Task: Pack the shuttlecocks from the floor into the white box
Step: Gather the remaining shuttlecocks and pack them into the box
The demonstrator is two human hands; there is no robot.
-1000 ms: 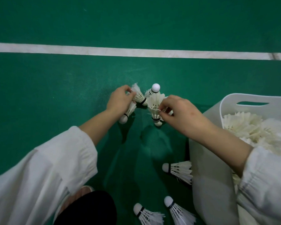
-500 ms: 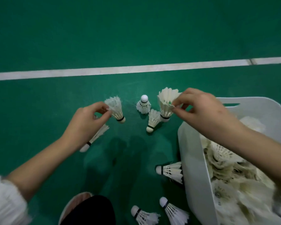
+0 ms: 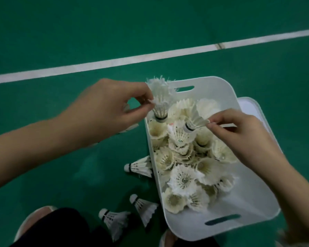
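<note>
Pinch grips (image 3: 105, 111) (image 3: 239, 134) on shuttlecocks (image 3: 160, 102) (image 3: 194, 122) over white box (image 3: 253, 193)

Under the left hand (image 3: 103, 111), below its fingers, a shuttlecock (image 3: 131, 127) shows only feather tips. Past the fingers of the right hand (image 3: 243, 132), a white object (image 3: 248, 107) sits mostly hidden behind the white box (image 3: 253, 202).

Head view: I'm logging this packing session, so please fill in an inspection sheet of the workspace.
Surface: green floor, white line across it.
Job's things: white box holding a pile of shuttlecocks; three loose shuttlecocks on the floor left of it.
Clutter: white panel partly hidden behind the box.
Grippers: left hand pinches a frayed shuttlecock above the box's far-left corner; right hand pinches a second shuttlecock over the pile.
Cables: nothing seen.
Surroundings: dark trouser leg and shoe tip at the bottom edge.
</note>
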